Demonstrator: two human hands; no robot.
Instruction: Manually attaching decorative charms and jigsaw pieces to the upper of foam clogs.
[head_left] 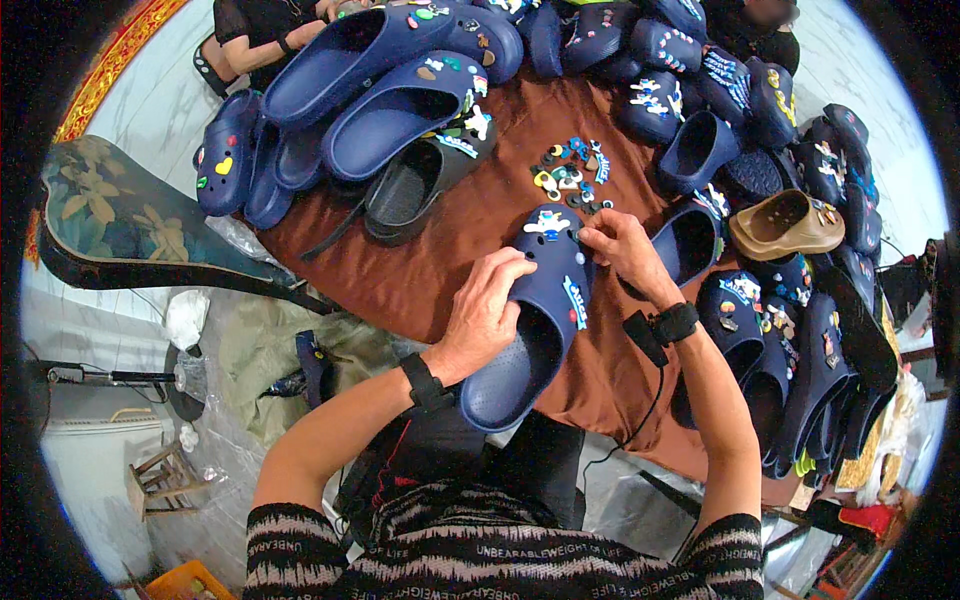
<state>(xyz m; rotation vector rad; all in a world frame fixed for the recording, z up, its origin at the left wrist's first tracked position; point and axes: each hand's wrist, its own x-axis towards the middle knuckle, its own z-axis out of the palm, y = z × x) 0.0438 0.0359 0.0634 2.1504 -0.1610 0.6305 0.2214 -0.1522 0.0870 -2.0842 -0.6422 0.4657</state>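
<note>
Near the middle of the clock face, a blue clog [545, 268] has its toe just past twelve o'clock and its heel just past six, reaching over the near edge of a brown cloth [400, 290]. The left hand [485, 305] grips it from the nine o'clock side, fingers bent over the top. I think that keeps the shoe from sliding about. The right hand [628, 252] is on the three o'clock side, fingers curled in, tips right by the edge of the toe. I cannot tell if they pinch something tiny. The toe points away from the person, maybe so the top is easy to see and reach.

Just past the toe, at twelve o'clock, lies a little heap of charms [565, 180], close enough, I guess, for a short reach. Big blue clogs [395, 125] are piled at eleven o'clock, with a black clog [405, 190] beside them. Dark clogs [640, 122] crowd one o'clock, a tan clog [785, 230] sits at two, and a row of shoes [820, 370] stands near four. A spare blue shoe [690, 243] is just beside the right hand, so that side looks tight. A black box [645, 338] hangs by the right wrist, and its cord [650, 405] could snag.
</note>
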